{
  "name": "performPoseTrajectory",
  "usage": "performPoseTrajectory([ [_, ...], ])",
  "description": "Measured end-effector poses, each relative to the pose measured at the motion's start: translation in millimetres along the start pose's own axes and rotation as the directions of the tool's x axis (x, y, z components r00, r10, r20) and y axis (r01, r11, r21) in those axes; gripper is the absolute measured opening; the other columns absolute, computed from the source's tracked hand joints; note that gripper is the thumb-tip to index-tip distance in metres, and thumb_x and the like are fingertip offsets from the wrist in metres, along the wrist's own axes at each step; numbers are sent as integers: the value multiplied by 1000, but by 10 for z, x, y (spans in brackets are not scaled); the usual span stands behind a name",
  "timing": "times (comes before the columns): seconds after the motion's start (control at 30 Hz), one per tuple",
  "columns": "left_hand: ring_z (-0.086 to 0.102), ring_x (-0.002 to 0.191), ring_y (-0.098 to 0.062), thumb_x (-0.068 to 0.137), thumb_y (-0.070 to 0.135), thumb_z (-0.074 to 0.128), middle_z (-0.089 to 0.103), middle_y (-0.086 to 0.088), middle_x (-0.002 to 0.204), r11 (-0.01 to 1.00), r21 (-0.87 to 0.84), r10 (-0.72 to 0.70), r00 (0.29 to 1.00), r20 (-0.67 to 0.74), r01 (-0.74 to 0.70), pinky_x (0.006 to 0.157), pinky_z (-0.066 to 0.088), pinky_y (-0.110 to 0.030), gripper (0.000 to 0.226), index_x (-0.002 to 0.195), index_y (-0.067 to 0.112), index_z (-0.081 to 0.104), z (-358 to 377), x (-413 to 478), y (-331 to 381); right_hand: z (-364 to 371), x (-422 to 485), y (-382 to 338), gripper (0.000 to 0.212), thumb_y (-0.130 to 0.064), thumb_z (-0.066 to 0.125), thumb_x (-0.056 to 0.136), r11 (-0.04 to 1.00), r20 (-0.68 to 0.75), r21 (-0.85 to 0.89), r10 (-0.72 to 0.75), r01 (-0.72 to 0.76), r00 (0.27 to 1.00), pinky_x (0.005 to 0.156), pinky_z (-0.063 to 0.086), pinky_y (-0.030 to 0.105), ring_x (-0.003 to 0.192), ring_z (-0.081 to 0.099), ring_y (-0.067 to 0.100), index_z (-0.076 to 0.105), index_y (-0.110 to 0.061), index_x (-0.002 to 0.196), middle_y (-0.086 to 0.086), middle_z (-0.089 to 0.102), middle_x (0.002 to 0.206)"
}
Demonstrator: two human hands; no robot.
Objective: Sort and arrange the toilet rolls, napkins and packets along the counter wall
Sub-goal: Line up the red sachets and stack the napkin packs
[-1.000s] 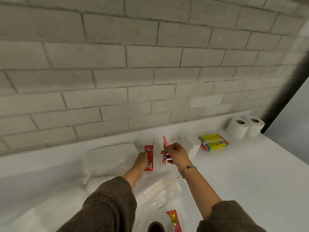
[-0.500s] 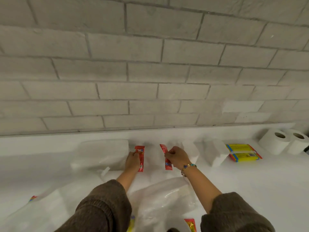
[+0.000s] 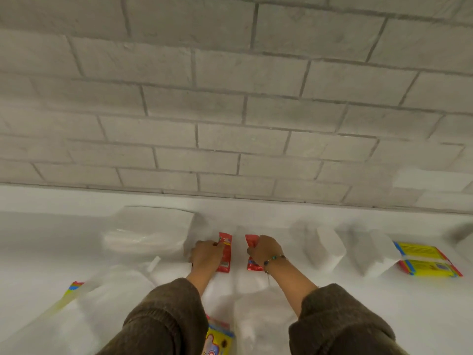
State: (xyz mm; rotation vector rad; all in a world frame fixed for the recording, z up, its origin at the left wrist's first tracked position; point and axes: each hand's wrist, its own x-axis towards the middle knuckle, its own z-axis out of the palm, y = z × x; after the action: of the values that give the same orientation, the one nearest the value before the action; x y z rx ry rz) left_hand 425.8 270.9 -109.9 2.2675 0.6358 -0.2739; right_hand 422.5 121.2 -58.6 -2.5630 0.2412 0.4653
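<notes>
Two small red packets lie side by side on the white counter near the brick wall. My left hand (image 3: 206, 254) holds the left red packet (image 3: 225, 252) at its left edge. My right hand (image 3: 265, 249) grips the right red packet (image 3: 252, 243), whose lower end shows under my wrist. A wrapped white napkin pack (image 3: 151, 231) sits just left of my left hand. White napkin stacks (image 3: 330, 247) stand to the right. Yellow packets (image 3: 425, 260) lie at the far right. No toilet rolls are in view.
Clear plastic bags (image 3: 258, 313) lie crumpled on the counter (image 3: 384, 303) between my arms and to the left. A yellow printed packet (image 3: 218, 339) lies at the bottom between my sleeves. A colourful packet edge (image 3: 73, 290) pokes out at the left.
Both hands have lowered the red packets flat onto the counter, side by side. The view has swung left, so the toilet rolls have left the frame.
</notes>
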Motion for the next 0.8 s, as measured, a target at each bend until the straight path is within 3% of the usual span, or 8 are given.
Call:
performPoseTrajectory([
  [0.07,60,101,-26,87,48,42,65,-8,109,999,46,-7,1000,3,7,96,45,-43,45,110,19,66,77,13,-12,75,22,10,17,-26,55,85,999,6,-48,4,-4,1000,75,47,30,92,61,26,51,-18,70,6,59,89],
  [0.1,60,101,-26,87,49,42,65,-7,109,998,69,1,1000,-4,-1,96,45,-42,46,111,20,67,98,-1,-10,98,30,19,15,-27,54,86,998,0,-69,2,-2,1000,82,49,31,99,61,27,59,-13,87,9,61,102],
  [0.17,58,103,-26,87,53,43,64,-6,110,994,114,-3,999,-32,6,97,44,-41,46,112,22,66,132,-30,13,126,61,46,35,-26,52,89,992,-11,-123,1,-2,1000,90,48,31,108,58,28,53,-5,117,13,53,123],
  [0.23,51,110,-28,87,54,45,58,-8,116,987,156,-26,998,-62,36,99,38,-42,46,112,20,63,166,-44,43,145,77,72,43,-28,51,91,987,-20,-160,-3,-1,1000,94,46,32,113,55,28,44,-5,127,12,44,130],
  [0.4,44,113,-29,85,58,46,50,-11,118,947,322,12,994,-111,25,101,34,-45,50,111,17,58,249,-70,115,163,130,127,46,-35,54,91,989,-25,-146,30,-33,999,96,47,36,114,55,29,44,-7,127,10,38,133],
  [0.53,44,109,-27,85,58,45,50,-9,115,941,337,50,992,-114,-9,97,35,-42,47,105,19,61,308,-85,161,157,163,150,41,-33,51,93,994,-27,-100,43,-45,999,94,49,37,110,57,29,45,-7,125,11,41,131],
  [0.8,46,110,-28,85,63,42,52,-9,115,953,304,39,997,-73,-15,98,34,-42,52,106,19,61,240,-128,194,118,232,173,42,-35,47,94,983,-32,-185,10,-16,999,95,47,37,113,56,29,44,-7,125,14,47,127],
])
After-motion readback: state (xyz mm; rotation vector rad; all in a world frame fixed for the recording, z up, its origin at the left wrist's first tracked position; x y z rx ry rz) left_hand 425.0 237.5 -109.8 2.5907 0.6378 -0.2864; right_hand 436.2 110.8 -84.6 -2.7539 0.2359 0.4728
